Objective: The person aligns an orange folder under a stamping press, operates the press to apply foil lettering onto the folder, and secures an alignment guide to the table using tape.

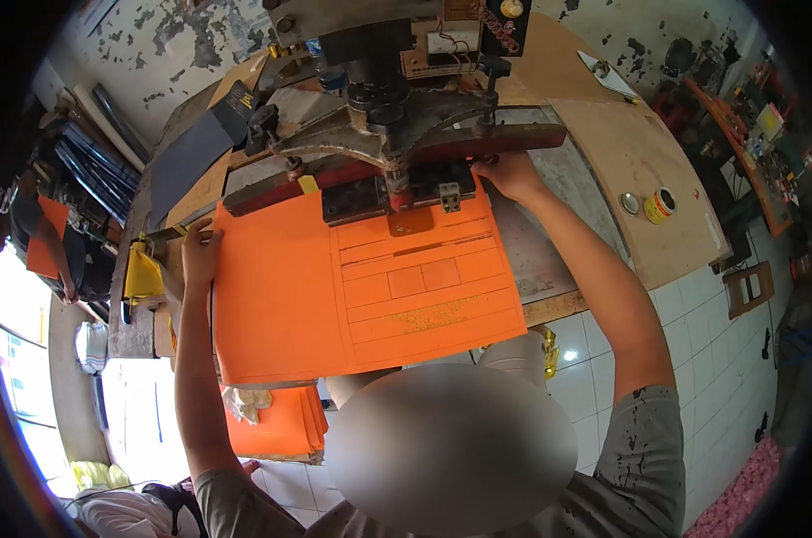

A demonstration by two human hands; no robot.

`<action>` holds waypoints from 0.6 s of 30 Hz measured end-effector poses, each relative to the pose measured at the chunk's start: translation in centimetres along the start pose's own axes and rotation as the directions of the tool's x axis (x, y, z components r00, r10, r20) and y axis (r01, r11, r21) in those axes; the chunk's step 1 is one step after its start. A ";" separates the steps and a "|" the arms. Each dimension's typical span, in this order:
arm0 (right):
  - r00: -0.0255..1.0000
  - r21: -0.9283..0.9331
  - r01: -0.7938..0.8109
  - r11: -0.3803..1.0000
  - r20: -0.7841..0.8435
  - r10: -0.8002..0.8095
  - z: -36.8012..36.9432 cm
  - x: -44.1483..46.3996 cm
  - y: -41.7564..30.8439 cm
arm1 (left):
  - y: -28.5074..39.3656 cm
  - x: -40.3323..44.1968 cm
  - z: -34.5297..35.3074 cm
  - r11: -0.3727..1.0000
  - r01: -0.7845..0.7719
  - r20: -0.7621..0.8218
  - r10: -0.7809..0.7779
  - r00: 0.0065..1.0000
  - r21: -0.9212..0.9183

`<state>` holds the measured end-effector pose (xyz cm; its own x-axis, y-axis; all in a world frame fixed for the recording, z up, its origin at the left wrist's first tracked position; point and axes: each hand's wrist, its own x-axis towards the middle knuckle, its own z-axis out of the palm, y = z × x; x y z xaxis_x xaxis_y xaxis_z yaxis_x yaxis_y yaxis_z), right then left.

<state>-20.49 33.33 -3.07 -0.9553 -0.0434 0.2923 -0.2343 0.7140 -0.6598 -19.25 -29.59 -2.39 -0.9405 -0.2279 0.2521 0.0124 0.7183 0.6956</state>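
Note:
A large orange sheet [276,278] lies under the press head, its front edge overhanging the bench. Its right half carries ruled lines, two small rectangles and gold lettering. My left hand [199,255] is at the sheet's upper left edge, fingers closed on it. At the upper right corner, beside the black block [352,203] of the press, my right hand [511,175] has its fingers curled on the sheet's edge; the fingertips are partly hidden. The iron press [379,125] stands over the sheet's far edge, and a small brownish plate [411,222] shows below its block.
On the right board [666,247] stand an open yellow tin [660,206] and its lid [631,203]. More orange sheets [280,421] are stacked below the bench. Yellow foil [144,271] hangs at the left. Another person [52,242] holds an orange sheet there.

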 end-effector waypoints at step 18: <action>0.966 -0.219 0.258 0.941 0.076 -0.247 1.3 4.5 0.7 | -3.1 5.3 1.1 0.997 -0.083 -0.025 0.083 0.996 0.011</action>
<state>-25.17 32.73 -3.18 -0.8785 -0.2714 0.3932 -0.4275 0.8139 -0.3934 -24.61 -32.30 -4.01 -0.9274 -0.1840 0.3258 0.0863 0.7421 0.6648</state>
